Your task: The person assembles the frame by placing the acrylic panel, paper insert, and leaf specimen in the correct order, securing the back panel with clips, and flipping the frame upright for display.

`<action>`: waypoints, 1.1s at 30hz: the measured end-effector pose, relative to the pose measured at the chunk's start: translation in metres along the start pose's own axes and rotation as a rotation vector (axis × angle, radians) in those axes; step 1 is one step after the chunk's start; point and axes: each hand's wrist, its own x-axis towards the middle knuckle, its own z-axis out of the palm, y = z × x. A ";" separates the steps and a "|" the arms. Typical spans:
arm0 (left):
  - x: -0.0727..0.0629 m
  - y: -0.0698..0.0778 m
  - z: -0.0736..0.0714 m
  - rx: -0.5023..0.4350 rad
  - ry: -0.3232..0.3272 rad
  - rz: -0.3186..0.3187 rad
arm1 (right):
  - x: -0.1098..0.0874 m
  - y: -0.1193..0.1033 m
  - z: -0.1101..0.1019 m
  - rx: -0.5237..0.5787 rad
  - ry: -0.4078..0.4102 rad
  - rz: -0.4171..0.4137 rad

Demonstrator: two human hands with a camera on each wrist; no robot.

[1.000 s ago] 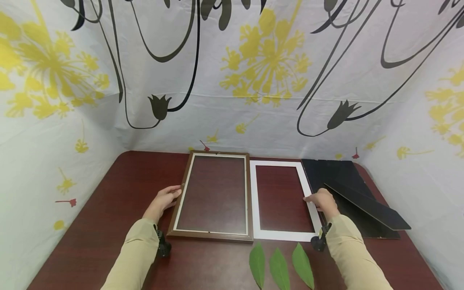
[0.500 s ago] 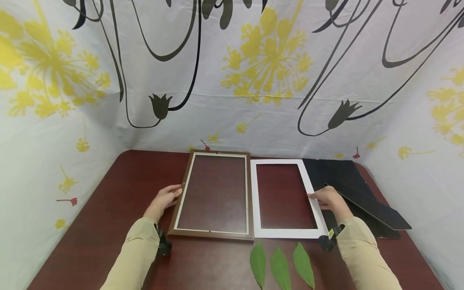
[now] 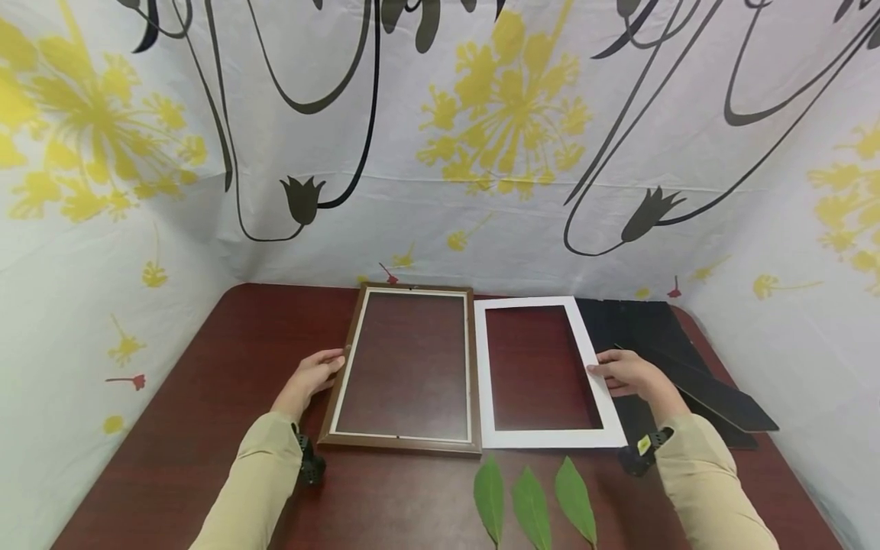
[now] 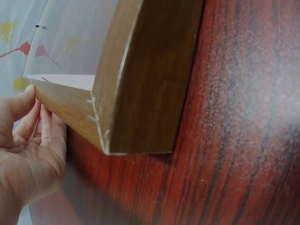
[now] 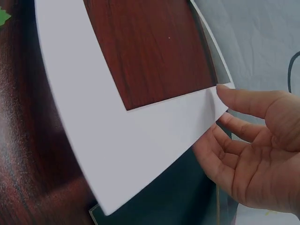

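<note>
White picture mat is just right of the brown wooden picture frame. Right hand pinches the mat's outer edge, grip barely apart. Left hand's grip is snug on the frame's left side. Three green leaves lie nearer on the reddish worktop, black boards over to the right.

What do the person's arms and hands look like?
The left sleeve and right sleeve are long and beige. Near the left hand is a black camera; near the right hand, a second camera with a yellow patch. Both hands are bare.
</note>
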 end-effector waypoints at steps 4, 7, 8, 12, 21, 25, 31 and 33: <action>0.000 0.000 0.001 -0.006 0.001 -0.002 | -0.001 0.001 -0.004 0.030 -0.063 -0.009; 0.001 -0.001 0.001 -0.005 0.004 -0.001 | -0.003 0.001 -0.006 0.066 -0.108 -0.024; 0.001 -0.001 0.001 -0.004 0.005 -0.001 | -0.003 0.001 -0.006 0.073 -0.118 -0.029; 0.003 -0.003 0.001 0.000 0.005 0.004 | -0.006 0.001 -0.008 0.090 -0.132 -0.042; 0.002 -0.002 0.001 -0.005 0.003 0.007 | -0.007 0.003 -0.009 0.121 -0.137 -0.063; 0.001 0.000 0.001 -0.007 0.000 0.009 | -0.007 0.007 -0.011 0.144 -0.146 -0.082; 0.001 -0.001 0.001 0.003 -0.001 0.008 | -0.009 0.013 -0.015 0.209 -0.197 -0.129; 0.001 -0.001 0.000 0.008 -0.002 0.007 | -0.010 0.014 -0.016 0.227 -0.207 -0.138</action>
